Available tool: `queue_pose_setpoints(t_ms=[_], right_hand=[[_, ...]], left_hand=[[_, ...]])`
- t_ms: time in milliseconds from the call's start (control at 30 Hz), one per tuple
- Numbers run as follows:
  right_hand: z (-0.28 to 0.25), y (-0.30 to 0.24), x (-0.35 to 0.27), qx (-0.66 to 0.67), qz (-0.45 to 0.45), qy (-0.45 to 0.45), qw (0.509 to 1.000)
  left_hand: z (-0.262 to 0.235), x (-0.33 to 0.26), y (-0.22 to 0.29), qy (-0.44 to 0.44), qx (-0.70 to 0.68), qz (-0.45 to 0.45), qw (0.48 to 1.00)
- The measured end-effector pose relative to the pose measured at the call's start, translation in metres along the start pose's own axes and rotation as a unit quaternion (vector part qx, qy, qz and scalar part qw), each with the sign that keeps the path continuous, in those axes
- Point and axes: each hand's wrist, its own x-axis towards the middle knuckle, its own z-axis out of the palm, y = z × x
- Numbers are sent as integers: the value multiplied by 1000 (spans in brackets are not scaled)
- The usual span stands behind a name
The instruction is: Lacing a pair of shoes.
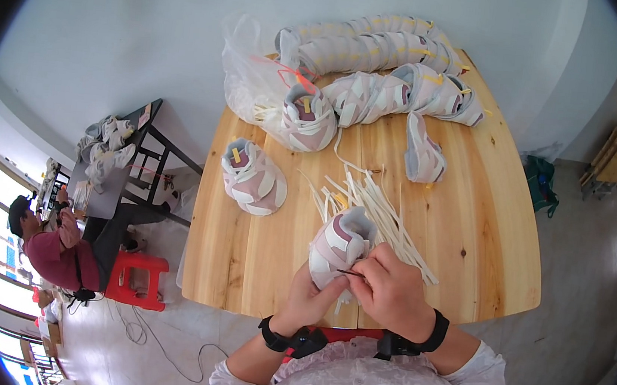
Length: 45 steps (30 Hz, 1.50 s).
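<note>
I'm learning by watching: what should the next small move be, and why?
Probably a small, careful push of the dark tool toward the shoe. The left hand already steadies the shoe, and the right hand pinches the tool with its tip at or very near the shoe's side; whether it has gone in, I can't tell.

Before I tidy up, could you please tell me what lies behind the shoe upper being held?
White shoelaces lie spread on the wooden table beyond the held shoe upper; whatever lies directly behind it is covered.
</note>
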Motion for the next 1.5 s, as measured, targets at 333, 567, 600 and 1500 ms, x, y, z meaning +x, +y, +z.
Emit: queue_pose_setpoints(t_ms=[333, 567, 600, 1500], right_hand=[[-1, 15, -1, 118, -64, -67, 989], [-16, 24, 6, 120, -8, 6, 993], [-20, 24, 8, 80, 36, 42, 995], [-25, 19, 5, -36, -138, -142, 980]], left_hand=[[3, -1, 0, 27, -19, -12, 999], [-10, -1, -5, 12, -141, -5, 990], [-12, -3, -5, 13, -140, -6, 990], [7, -4, 0, 57, 0, 12, 998]])
